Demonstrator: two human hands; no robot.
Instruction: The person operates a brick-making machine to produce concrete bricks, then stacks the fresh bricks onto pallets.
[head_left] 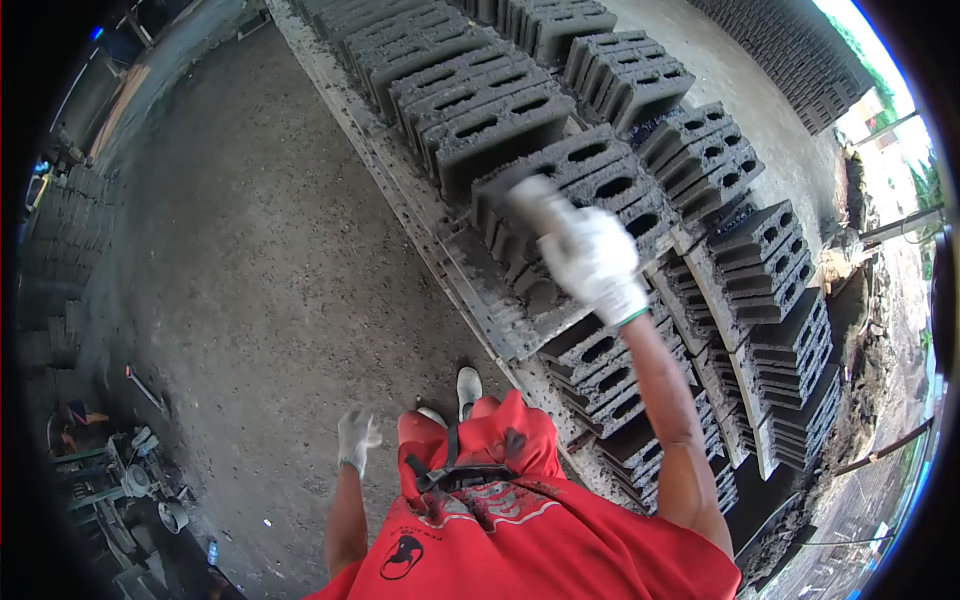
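At the centre of the frame, the gloved right hand (590, 255) rests on a hollow concrete block (575, 190) atop a stacked row, fingers pressed together along its top edge. At lower left, the gloved left hand (356, 438) hangs free above the dirt floor (230, 280), fingers loosely curled, holding nothing.

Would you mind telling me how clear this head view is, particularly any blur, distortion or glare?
Head view: strong fisheye bending, with dark corners; the right hand is motion-blurred over the concrete blocks; the left hand is somewhat sharper; the sky at the upper right edge is blown out, while the floor is evenly lit.
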